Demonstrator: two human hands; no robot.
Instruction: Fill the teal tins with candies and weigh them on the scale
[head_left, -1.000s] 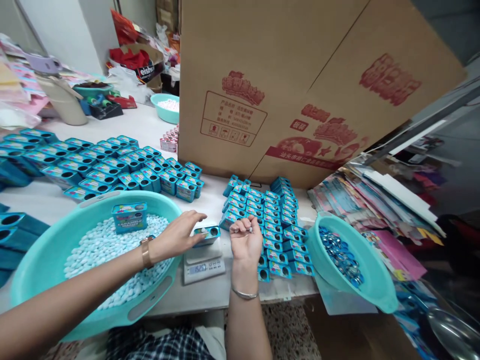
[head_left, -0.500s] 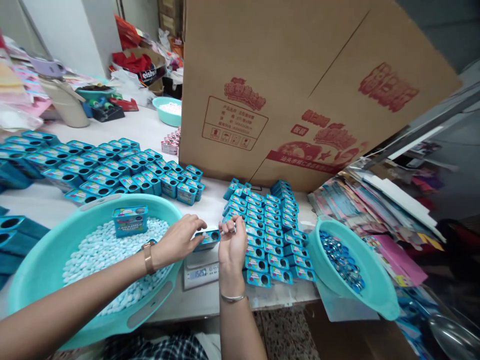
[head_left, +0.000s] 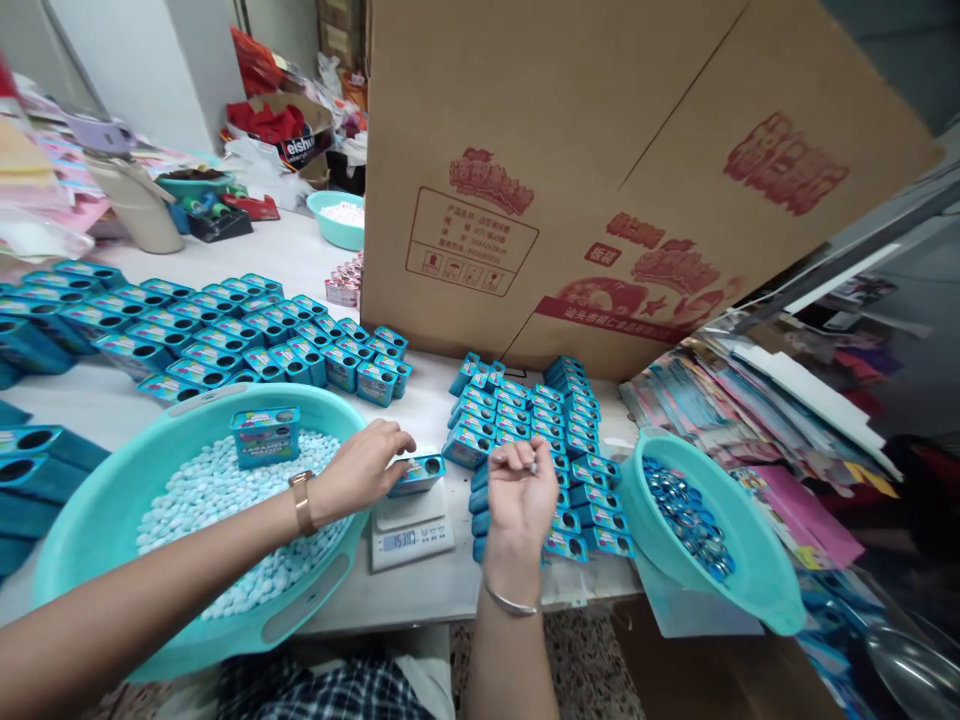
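My left hand (head_left: 361,468) reaches palm down to a small blue tin (head_left: 421,476) on a white digital scale (head_left: 412,538). Its thumb and bent fingers close around the tin's left end; the contact on the far side is hidden. To the right, my right hand (head_left: 520,500) is turned palm up, fingers curled. A small pale candy (head_left: 534,466) shows at its fingertips. Left of the scale, a turquoise basin (head_left: 82,520) holds many pale-blue candies (head_left: 217,500), with another blue tin (head_left: 266,437) standing upright on them.
Rows of blue tins with round holes stand at left (head_left: 214,335) and behind my right hand (head_left: 585,470). A turquoise basin (head_left: 757,585) of shiny blue pieces sits at the right edge. A large cardboard box (head_left: 600,130) walls off the back; stacked printed sheets (head_left: 697,400) lie beside it.
My right hand has moved right, away from the tin, and now covers part of the tin rows. My left hand stays at the tin. The scale's reading has changed slightly.
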